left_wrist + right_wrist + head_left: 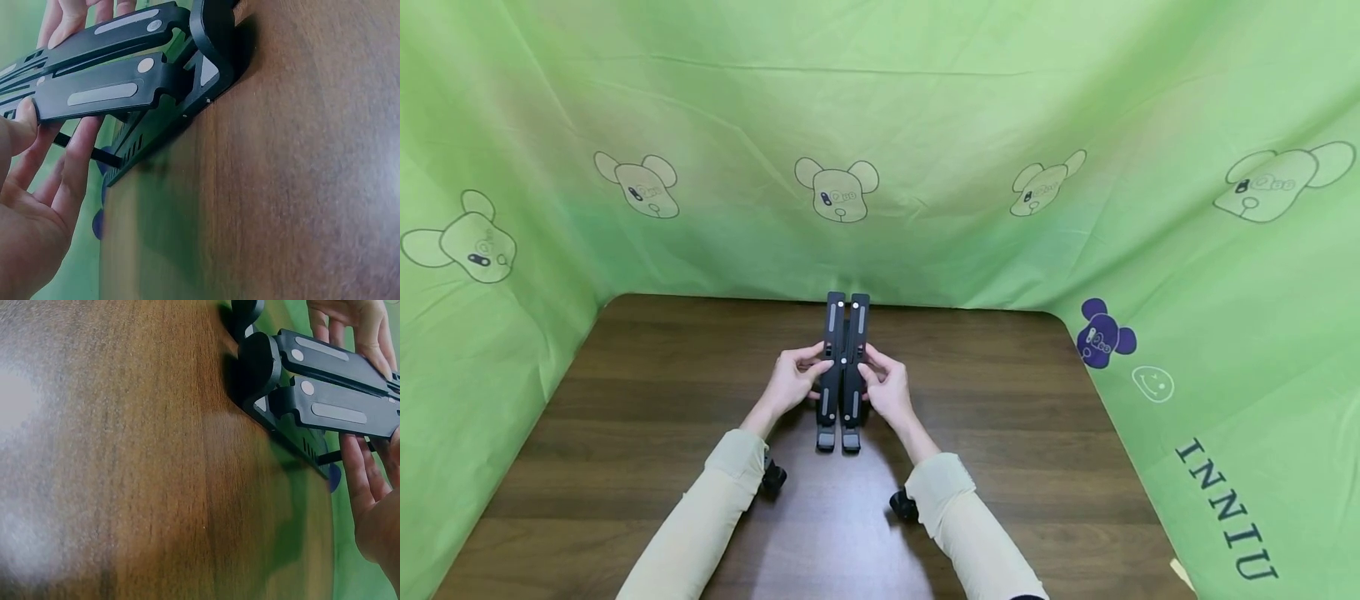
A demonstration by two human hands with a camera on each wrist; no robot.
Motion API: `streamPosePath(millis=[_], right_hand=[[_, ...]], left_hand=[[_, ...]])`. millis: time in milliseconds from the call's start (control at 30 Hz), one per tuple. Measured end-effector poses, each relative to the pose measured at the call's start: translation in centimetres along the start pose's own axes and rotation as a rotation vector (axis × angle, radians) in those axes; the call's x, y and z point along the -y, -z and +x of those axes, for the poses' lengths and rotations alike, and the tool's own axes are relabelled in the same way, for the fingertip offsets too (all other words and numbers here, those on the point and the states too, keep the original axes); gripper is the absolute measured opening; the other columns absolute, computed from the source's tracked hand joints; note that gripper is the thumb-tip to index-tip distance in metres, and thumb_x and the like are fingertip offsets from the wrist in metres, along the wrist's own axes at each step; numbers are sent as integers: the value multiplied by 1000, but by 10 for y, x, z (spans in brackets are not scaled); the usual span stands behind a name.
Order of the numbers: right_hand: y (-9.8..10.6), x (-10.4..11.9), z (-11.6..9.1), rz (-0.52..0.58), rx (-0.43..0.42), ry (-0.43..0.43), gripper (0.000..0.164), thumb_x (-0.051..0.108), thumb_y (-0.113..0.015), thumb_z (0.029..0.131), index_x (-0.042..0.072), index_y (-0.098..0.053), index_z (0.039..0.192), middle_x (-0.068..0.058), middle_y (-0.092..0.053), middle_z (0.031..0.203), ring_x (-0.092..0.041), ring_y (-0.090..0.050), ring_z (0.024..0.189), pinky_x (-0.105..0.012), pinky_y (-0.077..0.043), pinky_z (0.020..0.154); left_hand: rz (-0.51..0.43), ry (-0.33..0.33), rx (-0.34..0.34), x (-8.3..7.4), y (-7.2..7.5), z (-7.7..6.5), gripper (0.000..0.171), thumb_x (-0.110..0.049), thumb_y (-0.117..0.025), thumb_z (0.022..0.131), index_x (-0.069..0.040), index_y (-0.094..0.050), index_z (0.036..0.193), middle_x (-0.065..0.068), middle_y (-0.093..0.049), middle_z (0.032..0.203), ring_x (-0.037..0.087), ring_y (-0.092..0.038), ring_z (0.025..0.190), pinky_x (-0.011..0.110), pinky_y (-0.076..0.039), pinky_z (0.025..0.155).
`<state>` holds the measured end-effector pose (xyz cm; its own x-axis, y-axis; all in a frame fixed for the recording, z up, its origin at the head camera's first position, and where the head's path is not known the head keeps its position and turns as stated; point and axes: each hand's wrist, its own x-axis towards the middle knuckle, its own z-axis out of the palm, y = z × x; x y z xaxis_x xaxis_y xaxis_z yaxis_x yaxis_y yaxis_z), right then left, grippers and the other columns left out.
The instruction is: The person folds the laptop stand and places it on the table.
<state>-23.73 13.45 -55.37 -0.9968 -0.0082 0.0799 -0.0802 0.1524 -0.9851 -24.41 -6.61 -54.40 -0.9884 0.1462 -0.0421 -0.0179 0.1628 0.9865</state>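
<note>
A black folding laptop stand (844,361) stands near the back of the table, its two long arms side by side with a narrow gap between them. Grey pads (103,94) and round rivets mark the arms' top faces. My left hand (792,379) grips the left arm, thumb on top and fingers beneath. On the opposite side, my right hand (889,387) holds the right arm the same way. Both wrist views show the arms raised at a slant over the slotted base legs (306,450), with a thin strut between. Curved front lips (259,359) sit low at the near end.
The brown wooden table (1000,400) is enclosed by green cloth (925,117) printed with bear heads at the back and sides. Black wrist devices (772,477) hang at both cuffs. A small pale piece (1182,573) lies at the table's right edge.
</note>
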Motion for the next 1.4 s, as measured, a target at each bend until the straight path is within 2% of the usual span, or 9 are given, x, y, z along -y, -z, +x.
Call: streamPosePath(millis=[100, 300, 400, 500, 600, 767, 967, 1200, 1400], right_hand=[[-2, 1, 0, 0, -3, 3, 46, -10, -64, 104, -7, -61, 150, -34, -69, 140, -6, -72, 73, -25, -62, 52], [-8, 3, -2, -21, 1, 12, 44, -8, -63, 105, -6, -63, 149, -33, -70, 140, -25, -80, 87, -49, -67, 58], [-9, 4, -3, -23, -1, 12, 44, -8, -63, 105, -5, -63, 149, -33, -70, 140, -31, -81, 90, -53, -67, 60], [-9, 3, -3, -22, -4, 5, 44, -8, -63, 106, -5, -63, 149, -32, -70, 140, -33, -81, 91, -48, -68, 59], [-8, 4, -4, -18, -12, 2, 45, -8, -63, 105, -4, -63, 150, -32, -70, 141, -34, -81, 93, -37, -67, 57], [-6, 3, -4, -29, -38, 20, 45, -9, -63, 106, -5, -63, 150, -32, -70, 141, -35, -80, 92, -23, -61, 53], [-4, 1, -7, -45, -56, 56, 46, -10, -62, 105, -5, -62, 151, -31, -69, 141, -43, -79, 96, -19, -56, 53], [-10, 3, -7, -81, -47, 75, 45, -10, -63, 105, -6, -62, 150, -32, -69, 141, -40, -80, 96, -23, -59, 52], [-12, 6, -5, -93, -39, 71, 46, -10, -63, 105, -5, -62, 151, -32, -69, 142, -45, -78, 95, -17, -54, 52]], left_hand=[[0, -4, -4, 0, -1, 0, 51, -3, -69, 107, 1, -56, 156, 32, -79, 118, 16, -77, 86, 40, -70, 65], [0, 11, -8, 1, -1, -1, 51, -4, -69, 107, 0, -56, 157, 32, -79, 119, 16, -78, 81, 39, -70, 65], [3, 11, -10, 1, -2, -2, 51, -4, -69, 107, 0, -55, 157, 33, -78, 120, 15, -78, 81, 39, -70, 65], [5, 8, -20, 0, -3, -2, 51, -3, -69, 107, -1, -56, 156, 32, -79, 120, 15, -77, 80, 39, -70, 64], [2, 3, -23, -1, -5, -1, 51, -4, -70, 106, -1, -57, 156, 32, -78, 120, 15, -77, 80, 38, -69, 62], [-9, -3, -19, -4, -10, 1, 51, -3, -71, 105, -1, -58, 155, 33, -79, 118, 14, -76, 76, 37, -69, 61], [-34, 8, -10, -4, -14, 3, 52, -3, -73, 104, -3, -59, 154, 33, -80, 113, 10, -72, 64, 35, -68, 59], [-54, 11, -24, -2, -9, 0, 51, -1, -73, 104, -1, -60, 153, 34, -80, 110, 9, -72, 61, 32, -67, 57], [-46, -4, -36, 0, -8, 2, 50, -2, -73, 104, -2, -60, 153, 34, -80, 109, 8, -70, 60, 32, -67, 58]])
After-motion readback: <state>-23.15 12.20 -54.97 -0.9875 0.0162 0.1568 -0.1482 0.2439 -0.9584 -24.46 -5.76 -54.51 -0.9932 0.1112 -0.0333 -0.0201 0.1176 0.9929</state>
